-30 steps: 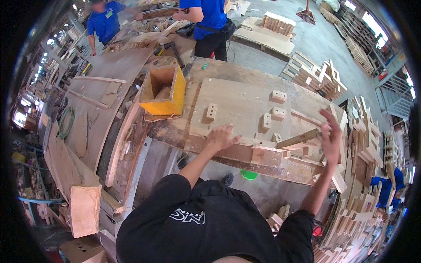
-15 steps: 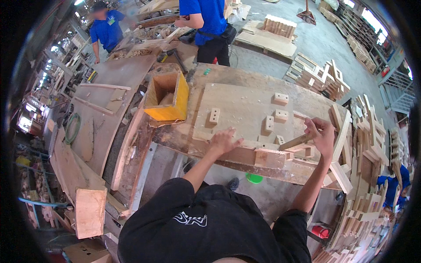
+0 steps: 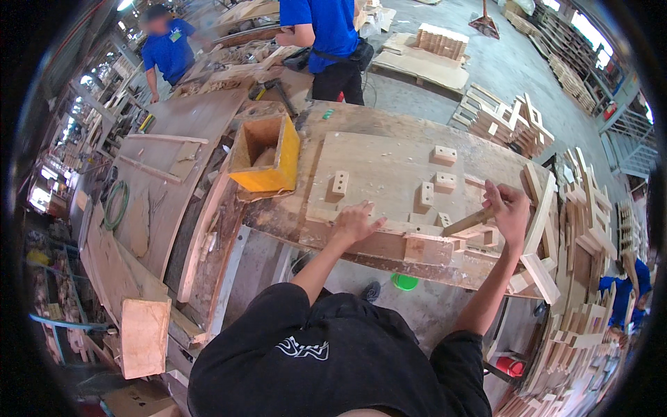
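My left hand (image 3: 354, 224) lies with its fingers spread on the front edge of a thin plywood board (image 3: 389, 156) on the workbench. It presses by a light wooden strip along that edge. My right hand (image 3: 511, 210) is closed around a brown, stick-like piece (image 3: 469, 223); its lower end points left, close to a small drilled wooden block (image 3: 444, 219) by the front edge. Other light blocks with holes stand on the board: one block (image 3: 340, 183) beyond my left hand, another block (image 3: 426, 197) in the middle, and a third block (image 3: 445, 156) farther back.
A yellow-sided open wooden box (image 3: 281, 160) stands left of the board. Joined wooden slats (image 3: 540, 215) lean at the bench's right end. Two people in blue, one person (image 3: 333, 42) nearer, work beyond the bench. A green lid-like thing (image 3: 404, 281) is on the floor.
My right forearm has shifted slightly to the left, with the brown stick still in my hand. My left hand stays where it was. A person at the far right has moved a little.
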A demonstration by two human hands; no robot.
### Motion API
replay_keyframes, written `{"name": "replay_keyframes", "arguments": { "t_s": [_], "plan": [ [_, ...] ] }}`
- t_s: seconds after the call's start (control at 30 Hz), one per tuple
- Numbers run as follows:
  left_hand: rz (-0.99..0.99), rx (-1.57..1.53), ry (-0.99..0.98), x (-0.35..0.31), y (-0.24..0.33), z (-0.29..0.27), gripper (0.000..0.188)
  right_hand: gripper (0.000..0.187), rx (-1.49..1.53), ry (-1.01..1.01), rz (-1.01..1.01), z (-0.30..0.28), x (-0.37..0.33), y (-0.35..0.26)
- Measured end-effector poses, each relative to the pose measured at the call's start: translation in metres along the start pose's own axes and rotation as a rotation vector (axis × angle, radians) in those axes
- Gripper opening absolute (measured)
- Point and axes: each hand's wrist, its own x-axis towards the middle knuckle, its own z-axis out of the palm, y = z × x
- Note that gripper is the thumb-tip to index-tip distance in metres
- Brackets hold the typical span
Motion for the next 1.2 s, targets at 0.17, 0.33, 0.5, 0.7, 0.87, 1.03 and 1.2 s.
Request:
{"name": "replay_keyframes", "arguments": {
  "t_s": [0.17, 0.33, 0.5, 0.7, 0.87, 1.03, 1.2],
  "plan": [
    [-0.009, -0.056, -0.036, -0.001, 0.001, -0.002, 0.068, 0.039, 0.025, 0.017, 0.021, 0.003, 0.001, 0.006],
    [-0.022, -0.036, -0.042, -0.003, 0.0, -0.001, 0.068, 0.04, 0.015, 0.023, 0.013, 0.005, -0.001, 0.007],
    [0.0, -0.029, 0.037, -0.001, -0.007, 0.005, 0.067, 0.04, 0.005, 0.066, 0.007, 0.005, -0.002, 0.004],
    [-0.031, -0.026, -0.087, 0.002, 0.0, 0.01, 0.072, 0.046, -0.233, 0.073, 0.027, 0.004, 0.002, 0.016],
    [-0.066, 0.039, -0.13, 0.001, 0.011, 0.012, 0.069, 0.043, -0.155, 0.177, -0.083, 0.004, 0.001, 0.019],
    [-0.029, 0.037, -0.091, 0.003, 0.01, 0.016, 0.067, 0.044, -0.12, 0.247, -0.098, 0.002, -0.004, 0.024],
    [-0.054, 0.076, -0.112, 0.001, 0.009, 0.018, 0.069, 0.042, -0.139, 0.251, -0.103, 0.004, -0.006, 0.023]
  ]
}}
